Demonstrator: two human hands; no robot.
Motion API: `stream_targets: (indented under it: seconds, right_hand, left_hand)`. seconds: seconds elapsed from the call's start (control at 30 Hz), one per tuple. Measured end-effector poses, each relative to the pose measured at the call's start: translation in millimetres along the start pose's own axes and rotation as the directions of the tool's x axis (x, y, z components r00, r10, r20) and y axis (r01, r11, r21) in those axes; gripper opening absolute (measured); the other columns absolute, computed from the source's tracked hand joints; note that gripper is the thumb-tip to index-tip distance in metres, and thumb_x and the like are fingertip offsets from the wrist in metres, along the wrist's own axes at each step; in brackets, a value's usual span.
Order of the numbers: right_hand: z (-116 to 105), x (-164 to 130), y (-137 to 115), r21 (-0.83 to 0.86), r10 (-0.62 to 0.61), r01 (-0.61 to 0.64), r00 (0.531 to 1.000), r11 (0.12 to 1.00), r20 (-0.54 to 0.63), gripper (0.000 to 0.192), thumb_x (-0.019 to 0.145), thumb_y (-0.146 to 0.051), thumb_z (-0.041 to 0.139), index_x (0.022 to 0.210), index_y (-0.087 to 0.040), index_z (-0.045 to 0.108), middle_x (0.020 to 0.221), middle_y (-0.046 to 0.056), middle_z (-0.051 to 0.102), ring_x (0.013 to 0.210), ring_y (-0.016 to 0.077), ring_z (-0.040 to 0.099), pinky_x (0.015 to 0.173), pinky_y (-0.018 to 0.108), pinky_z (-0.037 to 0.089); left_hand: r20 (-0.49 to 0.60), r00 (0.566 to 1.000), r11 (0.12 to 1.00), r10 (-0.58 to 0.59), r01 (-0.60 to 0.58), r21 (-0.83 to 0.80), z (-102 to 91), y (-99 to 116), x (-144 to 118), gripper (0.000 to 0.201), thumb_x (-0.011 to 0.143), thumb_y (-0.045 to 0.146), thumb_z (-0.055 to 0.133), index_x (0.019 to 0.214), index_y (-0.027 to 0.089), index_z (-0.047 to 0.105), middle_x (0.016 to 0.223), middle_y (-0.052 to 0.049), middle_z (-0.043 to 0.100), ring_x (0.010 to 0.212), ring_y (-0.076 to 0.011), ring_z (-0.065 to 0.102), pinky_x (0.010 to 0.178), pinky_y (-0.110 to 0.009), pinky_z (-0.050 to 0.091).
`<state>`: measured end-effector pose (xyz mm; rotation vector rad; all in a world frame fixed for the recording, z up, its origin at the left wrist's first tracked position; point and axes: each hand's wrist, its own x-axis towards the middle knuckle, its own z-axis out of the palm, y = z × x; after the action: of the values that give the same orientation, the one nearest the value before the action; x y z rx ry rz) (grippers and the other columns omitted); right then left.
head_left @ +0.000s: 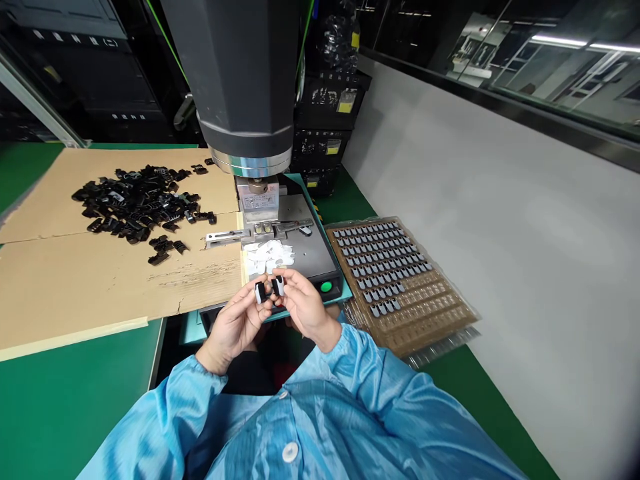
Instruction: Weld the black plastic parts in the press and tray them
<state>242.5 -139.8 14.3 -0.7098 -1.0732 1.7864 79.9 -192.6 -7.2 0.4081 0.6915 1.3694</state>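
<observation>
Both hands meet in front of the machine's base plate. Between the fingertips of my left hand (239, 320) is a small black and grey plastic part (260, 292). My right hand (306, 303) pinches a similar black and grey part (278, 286) close beside it. Whether the two parts touch, I cannot tell. Just beyond the fingers lies a pile of white pieces (270, 255) on the plate. Behind them sits a metal fixture (263, 230), under the round head of the machine (250, 162).
Many black plastic clips (140, 203) lie heaped on cardboard (75, 280) to the left. At right, a clear tray (435, 300) holds rows of grey parts. A green button (327, 287) sits on the base's front corner. Black crates (325, 100) stand behind, beside a grey wall (475, 200).
</observation>
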Motion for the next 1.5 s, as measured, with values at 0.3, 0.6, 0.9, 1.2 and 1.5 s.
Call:
stream_targets:
  seconds: [0.3,0.6,0.9,1.2,1.5]
  right_hand:
    - [-5,-1,5,-0.216,-0.124,0.12,0.992,0.969,-0.006,0.033,0.082,-0.017,0.06,0.114,-0.027,0.056,0.096,-0.002,0.061,0.077,0.0151,0.061,0.07,0.029,0.055]
    - [12,-8,-17,-0.674,-0.264,0.182,0.964,0.716,-0.021,0.007,0.094,-0.027,0.066,0.1,-0.025,0.065,0.093,0.002,0.073,0.088,0.0212,0.071,0.085,0.036,0.058]
    - [4,-6,-12,-0.747,-0.315,0.196,0.949,0.636,-0.02,0.005,0.093,-0.029,0.065,0.094,-0.024,0.068,0.092,0.002,0.077,0.088,0.0216,0.074,0.085,0.034,0.058]
    - [1,-4,-11,-0.746,-0.286,0.167,0.958,0.645,-0.033,0.004,0.089,-0.028,0.064,0.088,-0.024,0.065,0.086,0.0,0.075,0.08,0.0193,0.071,0.077,0.031,0.055]
    - [-28,29,-9,-0.786,-0.349,0.248,0.936,0.566,0.044,0.009,0.096,-0.028,0.061,0.099,-0.024,0.067,0.095,0.001,0.075,0.09,0.0192,0.072,0.085,0.031,0.056]
  left_hand:
    - [-0.005,1.0,1.0,0.015,-0.015,0.009,0.2,1,0,0.042,0.092,0.03,0.082,0.133,0.023,0.075,0.117,-0.008,0.074,0.087,-0.0163,0.073,0.076,-0.026,0.066]
    - [-0.045,0.978,0.958,0.202,-0.188,0.218,0.3,-9,-1,0.043,0.086,0.035,0.091,0.126,0.027,0.077,0.11,-0.006,0.074,0.097,-0.0179,0.073,0.086,-0.028,0.065]
    - [0.141,0.83,0.573,0.54,-0.486,0.66,-12.4,-18,2,0.035,0.093,0.035,0.085,0.126,0.027,0.079,0.11,-0.006,0.073,0.089,-0.0152,0.067,0.084,-0.028,0.06]
    - [0.245,0.807,0.46,0.537,-0.524,0.717,-13.2,-18,0,0.032,0.097,0.035,0.079,0.129,0.029,0.078,0.122,-0.009,0.07,0.091,-0.0167,0.067,0.083,-0.031,0.059]
    - [0.018,0.878,0.628,0.478,-0.356,0.692,-12.4,-22,2,0.044,0.093,0.049,0.083,0.127,0.023,0.071,0.105,-0.008,0.076,0.093,-0.0216,0.076,0.086,-0.036,0.065]
